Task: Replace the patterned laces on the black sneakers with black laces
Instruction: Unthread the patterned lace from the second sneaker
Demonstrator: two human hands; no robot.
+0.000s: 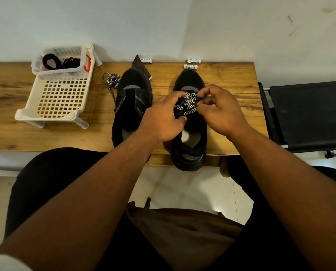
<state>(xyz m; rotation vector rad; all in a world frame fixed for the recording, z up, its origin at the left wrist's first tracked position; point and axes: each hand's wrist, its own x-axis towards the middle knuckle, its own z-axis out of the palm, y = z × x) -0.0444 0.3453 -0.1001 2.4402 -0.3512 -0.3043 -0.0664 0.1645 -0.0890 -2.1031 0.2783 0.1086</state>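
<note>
We are partway through, by our reading. The left sneaker, standing near the middle of the counter, shows bare eyelets, and its patterned lace lies in a loose heap just beside its toe, toward the counter's back edge. The right sneaker, with its heel overhanging the front edge, has its black-and-white lace threaded across the upper eyelets, so its removal is under way, not finished. Our left hand has fingers curled at the lace's left side, thumb low against the tongue, and seems to pinch a strand. Our right hand curls its fingertips in at the lace's right side; the strands are small and dark there, so we can only say it probably grips one. The black laces sit coiled in the clear basket atop the white rack toward the counter's back left corner, untouched. Still ahead: clearing this lace, then threading black laces into both shoes.
</note>
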